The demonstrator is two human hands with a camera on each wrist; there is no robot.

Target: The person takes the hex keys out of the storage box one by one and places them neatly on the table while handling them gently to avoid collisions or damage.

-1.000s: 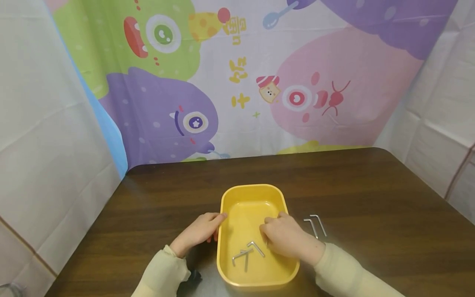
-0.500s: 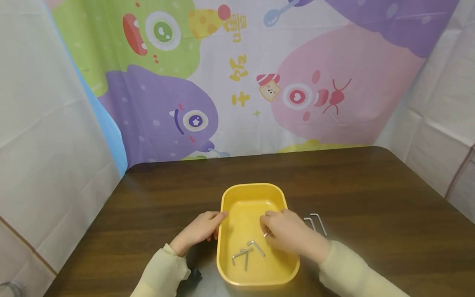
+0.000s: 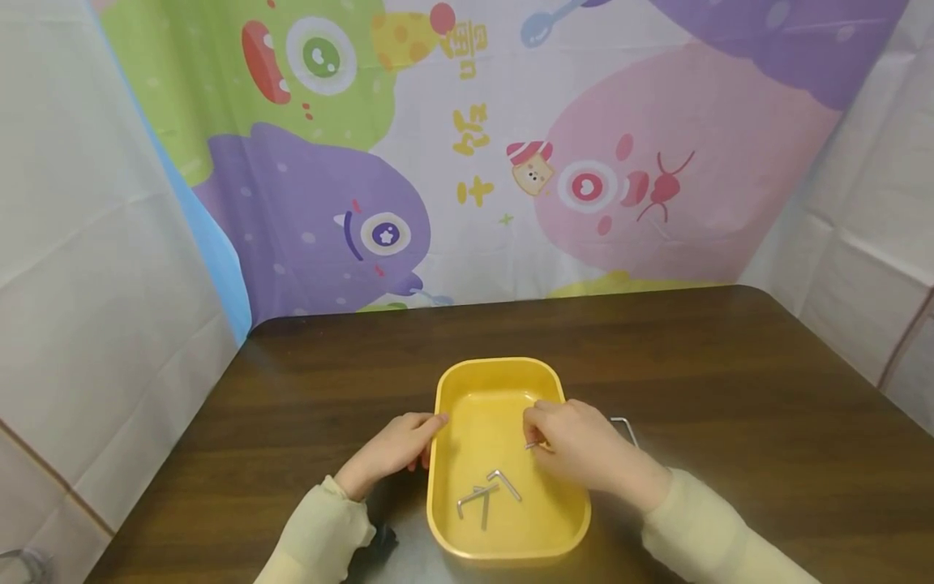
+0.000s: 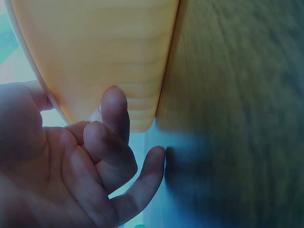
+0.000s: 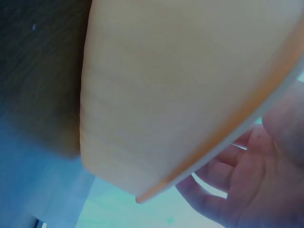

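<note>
A yellow tray point(image 3: 511, 547) stands on the dark wooden table, with three L-shaped hex keys point(image 3: 505, 484) lying loose near its front. My left hand point(image 3: 397, 444) grips the tray's left rim, thumb over the edge. In the left wrist view its curled fingers point(image 4: 115, 111) are against or close to the outer wall. Over the tray's right side, my right hand point(image 3: 587, 448) pinches another hex key point(image 3: 532, 445); only a short end of it shows. The right wrist view has the tray's outer wall point(image 5: 156, 95) in front of the fingers, hiding the held key.
Right of the tray, partly behind my right hand, a hex key point(image 3: 626, 428) lies on the table point(image 3: 730, 389). A small black object point(image 3: 383, 538) is by my left sleeve. A cartoon-printed cloth point(image 3: 481, 259) hangs behind the table, with pale sheets at both sides.
My right hand has risen a little and shifted right within the tray, and the end of a hex key now shows at its fingers. My left hand stays on the rim.
</note>
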